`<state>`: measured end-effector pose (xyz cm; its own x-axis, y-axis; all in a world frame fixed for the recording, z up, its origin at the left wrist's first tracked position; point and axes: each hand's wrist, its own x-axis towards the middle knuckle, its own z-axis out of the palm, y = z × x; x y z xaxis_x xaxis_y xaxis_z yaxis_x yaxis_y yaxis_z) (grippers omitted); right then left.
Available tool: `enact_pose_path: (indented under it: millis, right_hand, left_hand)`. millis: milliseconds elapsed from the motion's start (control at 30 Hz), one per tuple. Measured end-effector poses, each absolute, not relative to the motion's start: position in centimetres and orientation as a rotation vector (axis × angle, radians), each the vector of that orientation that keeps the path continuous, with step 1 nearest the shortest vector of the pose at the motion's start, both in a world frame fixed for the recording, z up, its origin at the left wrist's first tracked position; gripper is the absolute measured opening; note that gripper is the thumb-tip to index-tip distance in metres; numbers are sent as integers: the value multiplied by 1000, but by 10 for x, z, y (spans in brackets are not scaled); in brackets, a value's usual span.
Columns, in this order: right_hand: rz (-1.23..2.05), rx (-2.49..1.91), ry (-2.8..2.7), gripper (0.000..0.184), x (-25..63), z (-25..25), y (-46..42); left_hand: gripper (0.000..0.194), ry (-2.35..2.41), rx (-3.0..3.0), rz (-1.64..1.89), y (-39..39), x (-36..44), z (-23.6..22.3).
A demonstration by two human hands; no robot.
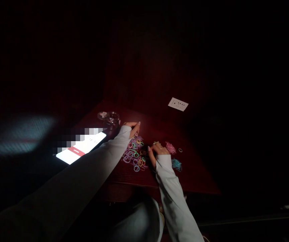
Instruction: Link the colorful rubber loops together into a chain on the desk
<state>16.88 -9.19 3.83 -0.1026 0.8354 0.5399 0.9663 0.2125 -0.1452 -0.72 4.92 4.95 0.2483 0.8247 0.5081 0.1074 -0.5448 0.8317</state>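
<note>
A mixed pile of small coloured hair ties [134, 154], mostly purple with some green, yellow and pink, lies on the dark red tabletop [192, 178]. My left hand [132, 128] is at the far edge of this pile, its fingers pressed together; whatever they grip is too small to make out. To the right of the pile, my right hand [160, 150] rests low over some yellowish hair ties [155, 143], thumb spread away from the fingers. Just past it sit a pink bunch of hair ties [170, 148] and a blue bunch [177, 164].
A clear glass jar [112, 117] stands at the back left, with a round lid [102, 115] beside it. A lit phone [81, 148] is left of my left forearm. One loose hair tie [180, 150] lies at right. A white socket plate [178, 104] is on the back panel.
</note>
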Motion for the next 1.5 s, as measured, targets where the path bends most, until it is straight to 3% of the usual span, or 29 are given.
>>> enact_pose_path:
  millis: [200, 367, 533, 633, 867, 1333, 1400, 1500]
  right_hand:
    - [36, -1392, -1878, 31, 159, 35, -16]
    - [175, -1374, -1940, 20, 175, 22, -10]
    - [260, -1339, -2007, 16, 175, 17, -20]
    - [275, -1354, -2078, 22, 173, 16, -19]
    - [316, -1408, -2089, 33, 177, 11, -17]
    - [530, -1358, -2017, 59, 178, 17, -27]
    - [599, -1340, -1962, 54, 179, 15, -24]
    - [553, -1373, -1824, 31, 179, 8, -13]
  left_hand:
    - [52, 890, 1970, 1431, 34, -33, 43]
    - [48, 912, 2138, 1362, 42, -40, 34]
    - [22, 985, 2583, 1081, 40, -36, 35]
    - [13, 972, 2734, 950, 37, -38, 37]
    - [27, 894, 2842, 704, 46, -44, 29]
    - [19, 865, 2760, 632, 63, -46, 20]
    - [16, 841, 2764, 635, 65, -45, 19]
    - [12, 794, 2762, 661, 68, -43, 17]
